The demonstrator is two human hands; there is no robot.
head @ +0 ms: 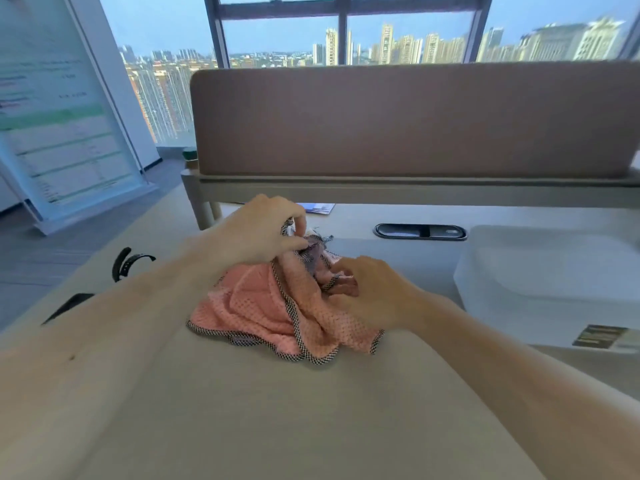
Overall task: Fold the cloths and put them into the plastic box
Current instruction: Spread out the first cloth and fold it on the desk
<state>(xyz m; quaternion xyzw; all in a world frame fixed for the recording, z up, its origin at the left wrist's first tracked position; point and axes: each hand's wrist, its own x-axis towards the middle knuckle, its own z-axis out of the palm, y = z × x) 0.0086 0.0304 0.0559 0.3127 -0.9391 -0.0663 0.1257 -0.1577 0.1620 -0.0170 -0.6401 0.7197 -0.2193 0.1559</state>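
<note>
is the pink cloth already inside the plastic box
No, the pink waffle-weave cloth with checked trim lies crumpled on the beige table beside the translucent white plastic box.

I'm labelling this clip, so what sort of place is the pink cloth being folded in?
Probably a high-rise office: a desk with a fabric divider panel and a cable port, a standing printed banner, and a window overlooking city towers.

A brown partition panel [415, 123] is standing at twelve o'clock on the beige desk [259, 410], with a window [277, 39] behind it showing towers. A banner [59, 116] (print blurred) is standing at ten o'clock, a black strap [126, 263] is lying at nine, and an oval cable port [420, 232] is sitting at three.
</note>
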